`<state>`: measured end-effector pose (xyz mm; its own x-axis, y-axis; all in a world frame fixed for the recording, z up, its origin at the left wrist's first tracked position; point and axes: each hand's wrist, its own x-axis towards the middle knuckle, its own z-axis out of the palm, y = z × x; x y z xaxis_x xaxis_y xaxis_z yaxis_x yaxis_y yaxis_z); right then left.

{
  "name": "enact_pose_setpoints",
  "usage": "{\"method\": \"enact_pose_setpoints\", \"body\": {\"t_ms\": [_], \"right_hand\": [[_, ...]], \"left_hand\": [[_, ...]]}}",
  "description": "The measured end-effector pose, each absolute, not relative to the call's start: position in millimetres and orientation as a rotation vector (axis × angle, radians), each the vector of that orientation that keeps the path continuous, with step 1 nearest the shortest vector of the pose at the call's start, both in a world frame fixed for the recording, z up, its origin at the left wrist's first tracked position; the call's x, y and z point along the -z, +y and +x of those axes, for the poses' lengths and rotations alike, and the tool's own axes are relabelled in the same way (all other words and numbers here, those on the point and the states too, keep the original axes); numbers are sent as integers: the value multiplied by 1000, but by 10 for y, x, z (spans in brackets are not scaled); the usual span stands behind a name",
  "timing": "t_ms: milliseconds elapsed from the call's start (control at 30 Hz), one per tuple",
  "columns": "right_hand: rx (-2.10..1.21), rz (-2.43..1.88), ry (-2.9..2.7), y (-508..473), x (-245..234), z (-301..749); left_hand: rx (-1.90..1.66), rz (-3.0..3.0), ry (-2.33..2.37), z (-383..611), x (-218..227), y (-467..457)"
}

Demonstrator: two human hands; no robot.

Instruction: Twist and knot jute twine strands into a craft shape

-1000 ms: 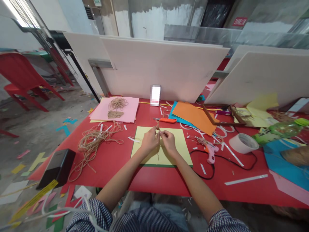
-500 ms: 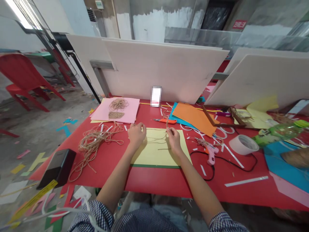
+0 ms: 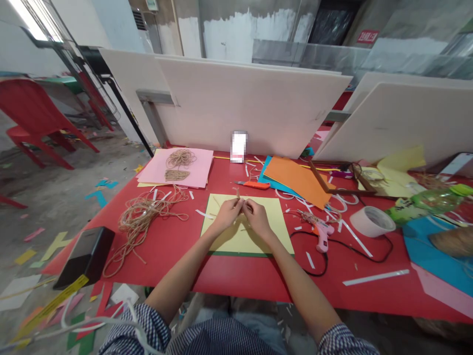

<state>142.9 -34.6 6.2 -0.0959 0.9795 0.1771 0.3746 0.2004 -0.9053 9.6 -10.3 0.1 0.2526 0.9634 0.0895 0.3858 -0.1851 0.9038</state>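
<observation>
- Jute twine strand [image 3: 236, 193], short, its tip rising above both hands, over the pale yellow card
- Red table [image 3: 244, 278], carrying everything below
- Pale yellow card [image 3: 273, 231], under both hands
- Loose twine heap [image 3: 138, 222], left of the card
- Left hand [image 3: 228, 214] and right hand [image 3: 255, 218], close together
- Fingers [image 3: 235, 204], pressed together, pinching the strand from both sides

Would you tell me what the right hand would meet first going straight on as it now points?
The right hand would probably meet the pinched twine, then the left hand; depth is unclear.
</observation>
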Motion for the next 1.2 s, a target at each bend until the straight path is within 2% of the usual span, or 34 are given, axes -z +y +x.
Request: {"method": "enact_pose_setpoints", "body": {"t_ms": [133,233,467,767,1000,1200], "right_hand": [[-740,-1394,-1808,-358,-117,1460],[-748,-1403,-1881,-347,-126,1478],[-1107,-1295,-1736,-290,-103,1513],[-1436,-1155,-1562,-339,-311,1527],[-1396,-1206,-1494,-320,-270,1567],[-1276,-1233,-1591,-295,-214,1569]], "left_hand": [[-845,1610,1273,59,-10,-65],[-824,1695,1304,9,-49,-40],[-779,1748,1327,-57,-97,-33],[-898,1243,930,-30,-66,-63],[-788,1108,870,-84,-58,-39],[-824,1270,968,-97,-38,-11]]}}
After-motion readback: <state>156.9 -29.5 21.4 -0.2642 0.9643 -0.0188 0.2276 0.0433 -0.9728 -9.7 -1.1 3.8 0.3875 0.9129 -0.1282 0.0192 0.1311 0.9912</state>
